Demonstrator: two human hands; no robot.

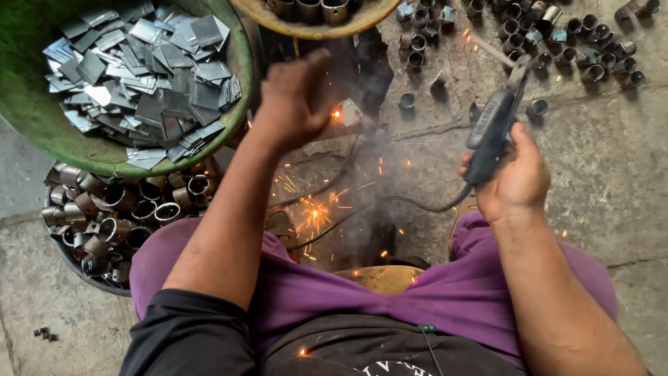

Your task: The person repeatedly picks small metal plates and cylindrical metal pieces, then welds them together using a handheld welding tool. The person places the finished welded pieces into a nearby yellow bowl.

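A blurred left hand [296, 97] hovers open-fingered beside a glowing metal piece [350, 113], the right hand [515, 177] grasping a welding holder [494, 125], smoke veiling the concrete floor [598, 167].

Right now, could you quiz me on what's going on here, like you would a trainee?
1. True or false: the right hand grips a dark welding holder with a cable.
2. What fills the green bowl? A) flat metal plates B) short tubes C) sand
3. Where do the sparks glow brightest: near the left hand or by the short tubes on the floor?

Key: 1 true. 2 A, flat metal plates. 3 Near the left hand, at the small metal piece just beside it; whether the hand touches it is blurred.
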